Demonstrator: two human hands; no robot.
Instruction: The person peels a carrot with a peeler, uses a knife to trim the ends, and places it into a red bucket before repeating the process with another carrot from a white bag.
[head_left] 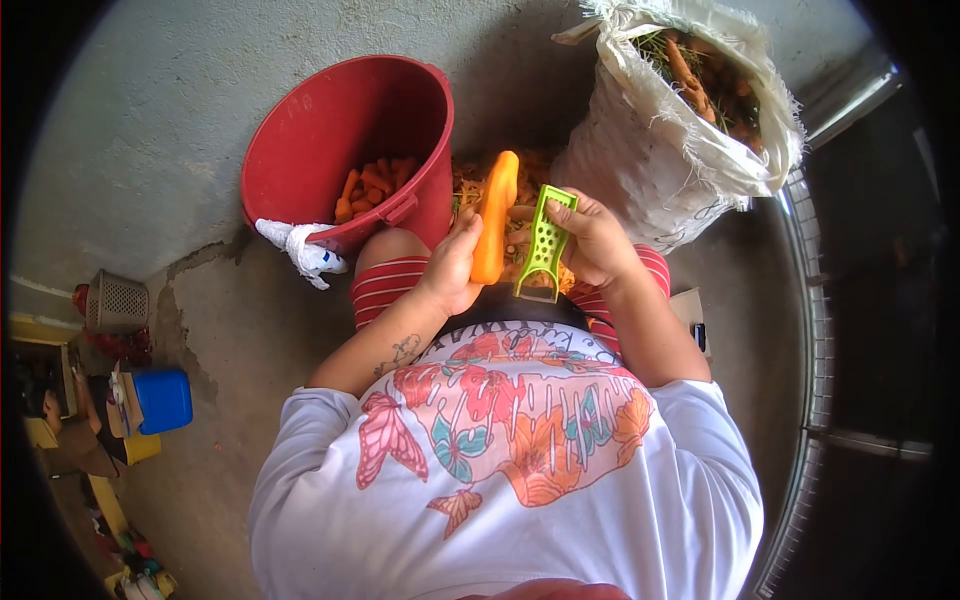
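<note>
My left hand (452, 266) is closed round the lower side of a large peeled carrot (493, 222), which stands nearly upright in front of me. In my right hand (598, 240) is a lime-green peeler (547, 238) with a perforated flat body, its blade end pointing down towards my lap. Carrot and peeler are a small gap apart. Beneath and behind them lies a heap of orange peelings (470, 185), partly hidden by my hands and the carrot.
A red bucket (290, 130) with peeled carrots (372, 185) inside stands at the left, a white cloth (300, 250) on its rim. A white woven sack (630, 150) of unpeeled carrots (690, 80) stands at the right. Far left are a blue container (163, 400) and another person (80, 440).
</note>
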